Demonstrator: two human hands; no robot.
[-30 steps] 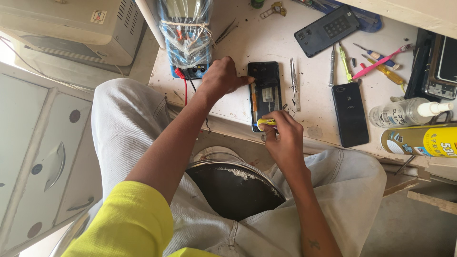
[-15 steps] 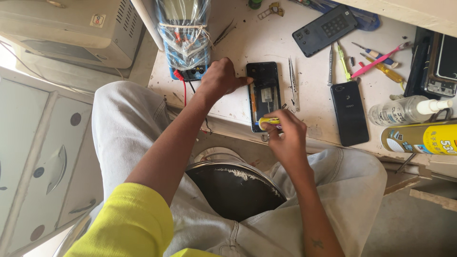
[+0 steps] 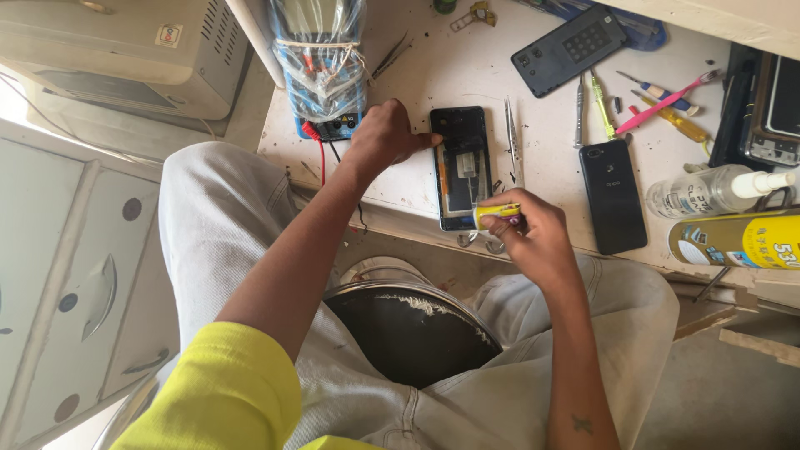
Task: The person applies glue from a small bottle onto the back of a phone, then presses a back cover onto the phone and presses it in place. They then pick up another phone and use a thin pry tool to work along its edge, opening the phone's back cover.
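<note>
Opened phone (image 3: 461,167), its back cover off and its insides showing, lies lengthwise near the front edge of the pale worktop (image 3: 467,67). Left hand (image 3: 385,133) rests flat on the worktop just left of it, fingers (image 3: 423,140) stretched to touch the phone's upper left edge. Right hand (image 3: 533,237) hovers at the phone's lower end, fingers curled and pinching a small yellow tube (image 3: 498,215) whose tip points onto the phone's bottom right corner. Tweezers (image 3: 512,142) lie just right of the phone. Further right sits a closed black phone (image 3: 612,196), back up. At the right edge a clear plastic bottle with a white nozzle (image 3: 717,190) lies on its side, and below it a yellow spray can (image 3: 737,239) with a blue-and-white label, also lying down. A dark back cover (image 3: 568,50) rests at the top, with screwdrivers (image 3: 596,104) and a pink-handled brush (image 3: 667,102) beside it. A blue meter wrapped in clear plastic (image 3: 321,67) stands left, red lead trailing.
</note>
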